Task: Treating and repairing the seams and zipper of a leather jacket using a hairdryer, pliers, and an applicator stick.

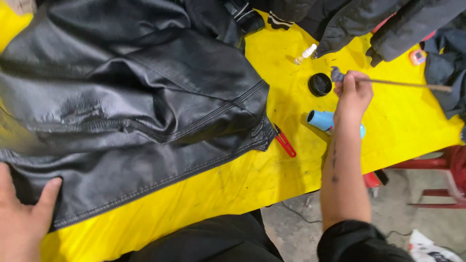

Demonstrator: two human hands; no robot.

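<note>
Head view: right hand (353, 92) is gripping a thin stick (407, 84), fingers clamped around it, its dark dauber tip hanging just beside the open round black tin (320, 84); contents unreadable. Left hand (22, 218) is lying flat, fingers apart, pressing the black leather jacket (136, 111) onto the yellow counter (252, 179).

On the yellow table (407, 126) lie red scissors (285, 142), a light blue tube (321, 119) and a small white dropper bottle (306, 53), with dark garments (369, 19) heaped along the far edge and what seems a small orange gadget (417, 57) beside them.
</note>
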